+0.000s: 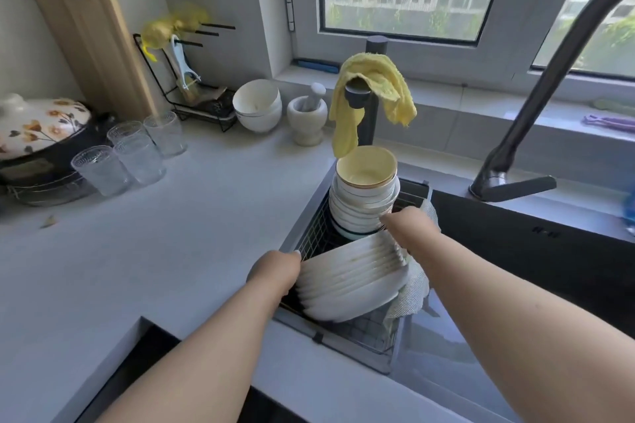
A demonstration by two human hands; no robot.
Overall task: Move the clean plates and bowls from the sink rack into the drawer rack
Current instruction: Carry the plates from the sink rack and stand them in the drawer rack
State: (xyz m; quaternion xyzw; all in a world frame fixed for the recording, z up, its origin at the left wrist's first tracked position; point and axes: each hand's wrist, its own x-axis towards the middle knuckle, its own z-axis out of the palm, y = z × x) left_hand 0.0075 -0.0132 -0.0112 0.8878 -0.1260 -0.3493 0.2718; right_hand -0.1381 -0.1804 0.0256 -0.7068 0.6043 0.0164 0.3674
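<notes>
A tilted stack of white plates [354,282] lies in the wire sink rack [311,237] at the sink's left end. Behind it rises a stack of white bowls [364,196] with a yellow-lined one on top. My left hand [275,273] grips the stack of plates at its left edge. My right hand [410,228] holds the same stack at its far right edge, fingers curled down out of sight. A checked cloth [410,295] lies under the plates on the right. The drawer rack is not in view.
A yellow cloth [371,96] hangs on a dark post right behind the bowls. The black faucet [536,106] arches over the dark sink [536,264]. Several glasses [134,151], spare bowls [257,106], a mortar [307,117] and a flowered pot [37,127] stand on the white counter.
</notes>
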